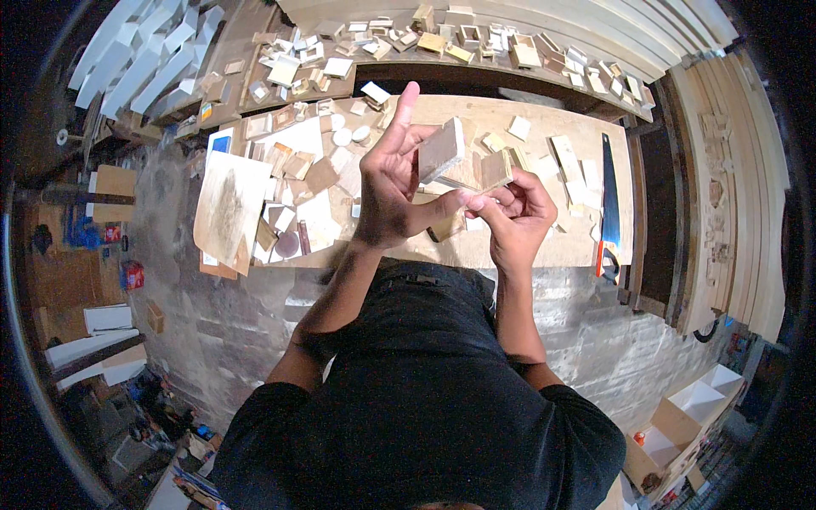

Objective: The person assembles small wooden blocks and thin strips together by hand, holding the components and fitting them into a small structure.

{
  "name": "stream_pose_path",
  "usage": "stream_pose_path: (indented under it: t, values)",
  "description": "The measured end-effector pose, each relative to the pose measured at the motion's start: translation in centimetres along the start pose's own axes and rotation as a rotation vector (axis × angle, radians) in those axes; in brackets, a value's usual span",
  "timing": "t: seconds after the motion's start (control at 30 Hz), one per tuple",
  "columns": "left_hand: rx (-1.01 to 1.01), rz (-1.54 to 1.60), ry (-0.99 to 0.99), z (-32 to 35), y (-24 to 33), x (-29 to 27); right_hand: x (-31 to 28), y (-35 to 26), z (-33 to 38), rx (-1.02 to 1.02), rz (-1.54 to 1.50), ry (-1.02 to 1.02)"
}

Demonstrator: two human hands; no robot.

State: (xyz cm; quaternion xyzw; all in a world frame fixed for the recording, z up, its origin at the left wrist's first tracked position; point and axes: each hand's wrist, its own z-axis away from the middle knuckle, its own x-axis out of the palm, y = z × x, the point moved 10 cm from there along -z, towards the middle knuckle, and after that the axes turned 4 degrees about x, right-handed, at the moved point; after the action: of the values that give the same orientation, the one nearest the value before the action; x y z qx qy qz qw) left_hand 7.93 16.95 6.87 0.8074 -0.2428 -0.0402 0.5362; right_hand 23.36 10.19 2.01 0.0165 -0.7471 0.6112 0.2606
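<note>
Wooden block [441, 150], pale and flat, held up over the bench [544, 246] between both hands. Left hand [389, 191]: thumb and lower fingers closed on the block's near edge, index finger raised straight and free. Right hand [515, 212]: fingers curled shut around a second, smaller wood piece [495, 168], which sits just beside the block and appears to touch it. Both pieces are clear of the bench surface.

Bench, below the hands: scattered small wood offcuts [564, 156], a large pale board [229, 204] overhanging its left end, two small white discs [351, 135]. Handsaw [609, 208] with blue blade lies along the right end, well apart from the hands.

Shelf [323, 89] beyond the bench: many small open wooden box frames [470, 35] and loose blocks; whether the frames hold anything cannot be told.

Lower right, on the floor: open wooden compartment box [693, 408] with white inner faces, contents not discernible.
</note>
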Motion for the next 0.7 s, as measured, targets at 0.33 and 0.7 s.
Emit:
stream_pose_path:
  t: [0.33, 0.7]
  values:
    - [0.020, 0.021, -0.011, 0.1, 0.1, -0.2, -0.4, 0.6, 0.2, -0.021, -0.038, -0.043]
    - [-0.195, 0.200, 0.093, 0.5, -2.9, -0.3, -0.4, 0.5, -0.6, 0.055, 0.009, -0.018]
